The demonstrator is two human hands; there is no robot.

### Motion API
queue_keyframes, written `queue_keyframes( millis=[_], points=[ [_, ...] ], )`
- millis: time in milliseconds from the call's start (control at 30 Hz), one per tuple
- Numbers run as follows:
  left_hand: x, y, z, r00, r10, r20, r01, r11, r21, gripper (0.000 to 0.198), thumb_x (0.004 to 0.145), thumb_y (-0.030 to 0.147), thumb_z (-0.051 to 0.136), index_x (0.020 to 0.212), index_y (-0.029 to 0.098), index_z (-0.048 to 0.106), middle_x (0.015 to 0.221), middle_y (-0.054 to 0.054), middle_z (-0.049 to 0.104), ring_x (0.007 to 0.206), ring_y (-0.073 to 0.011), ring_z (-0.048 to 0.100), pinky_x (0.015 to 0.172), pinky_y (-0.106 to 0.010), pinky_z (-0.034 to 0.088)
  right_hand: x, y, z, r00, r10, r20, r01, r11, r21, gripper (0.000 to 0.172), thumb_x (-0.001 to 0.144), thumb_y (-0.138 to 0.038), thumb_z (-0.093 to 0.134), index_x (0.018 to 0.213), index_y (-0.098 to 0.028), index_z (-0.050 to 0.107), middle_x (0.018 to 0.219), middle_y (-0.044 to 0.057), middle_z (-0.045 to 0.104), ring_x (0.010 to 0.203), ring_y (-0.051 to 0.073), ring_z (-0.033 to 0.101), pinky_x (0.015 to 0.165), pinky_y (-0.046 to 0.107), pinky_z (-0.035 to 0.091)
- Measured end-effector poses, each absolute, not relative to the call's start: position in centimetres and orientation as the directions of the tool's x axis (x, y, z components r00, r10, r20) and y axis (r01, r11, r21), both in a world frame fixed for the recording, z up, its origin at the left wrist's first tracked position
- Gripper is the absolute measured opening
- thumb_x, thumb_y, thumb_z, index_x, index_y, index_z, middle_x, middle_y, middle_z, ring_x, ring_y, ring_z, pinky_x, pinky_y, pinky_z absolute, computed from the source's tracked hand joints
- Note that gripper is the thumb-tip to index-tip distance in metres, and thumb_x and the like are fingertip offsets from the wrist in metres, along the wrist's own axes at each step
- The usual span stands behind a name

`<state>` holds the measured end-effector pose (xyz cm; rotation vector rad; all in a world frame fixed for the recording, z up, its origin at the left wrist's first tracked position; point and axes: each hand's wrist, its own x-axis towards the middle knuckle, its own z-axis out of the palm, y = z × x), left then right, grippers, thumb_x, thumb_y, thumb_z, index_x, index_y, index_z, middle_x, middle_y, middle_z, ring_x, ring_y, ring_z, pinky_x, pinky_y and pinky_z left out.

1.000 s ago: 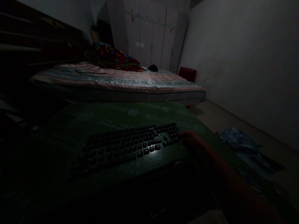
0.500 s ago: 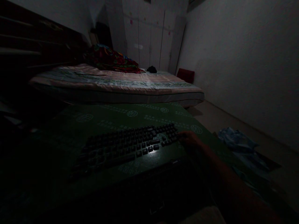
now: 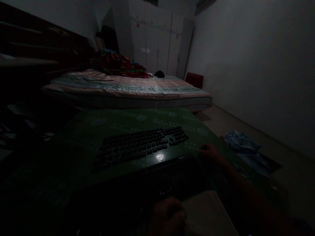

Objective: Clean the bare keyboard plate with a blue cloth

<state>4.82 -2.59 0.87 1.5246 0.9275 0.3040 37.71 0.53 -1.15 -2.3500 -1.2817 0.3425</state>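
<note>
Rows of loose black keycaps [image 3: 133,144] lie on the green printed tabletop [image 3: 128,121], laid out as on a keyboard. In front of them is a dark keyboard base [image 3: 137,186], its details mostly lost in the gloom. My right hand [image 3: 209,153] is over the table to the right of the base, fingers curled; anything inside them is too dark to make out. At the bottom, my left hand [image 3: 169,213] rests by the near side of the base with fingers bent in, their contents hidden. A pale, flat, cloth-like thing [image 3: 206,209] lies beside it.
Beyond the table stands a bed [image 3: 137,88] with a striped sheet and a red patterned blanket [image 3: 120,64]. Bluish cloth [image 3: 242,141] lies on the floor to the right. A wardrobe [image 3: 157,42] lines the back, and the room is dim.
My right hand has drawn back from the right end of the keycaps towards me. My left hand has come into view at the bottom, and the view has shifted slightly.
</note>
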Motion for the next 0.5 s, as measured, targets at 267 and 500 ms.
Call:
queue_keyframes(
  millis=[267, 500],
  points=[
    [4.3, -4.7, 2.2, 0.765, 0.638, 0.087, 0.369, -0.544, 0.754, 0.012, 0.077, 0.021, 0.051, 0.079, 0.018, 0.063, 0.081, -0.004, 0.065, 0.074, -0.0158, 0.059, 0.067, -0.025, 0.045, 36.0, -2.9, -0.3, 0.608, 0.791, -0.063, 0.748, -0.598, -0.287, 0.025, 0.075, -0.019, 0.053, 0.090, -0.012, 0.072, 0.091, 0.015, 0.072, 0.081, 0.023, 0.067, 0.059, 0.025, 0.044],
    [1.0, -6.8, 1.2, 0.780, 0.495, 0.383, 0.255, -0.810, 0.529, 0.029, 0.077, 0.014, 0.048, 0.104, 0.017, 0.059, 0.103, -0.010, 0.066, 0.098, -0.0216, 0.059, 0.084, -0.034, 0.050, 34.5, -4.6, -0.4, 0.630, 0.774, -0.068, 0.757, -0.631, -0.171, 0.028, 0.078, -0.020, 0.049, 0.096, -0.010, 0.069, 0.099, 0.019, 0.070, 0.088, 0.027, 0.066, 0.060, 0.028, 0.045]
  ],
)
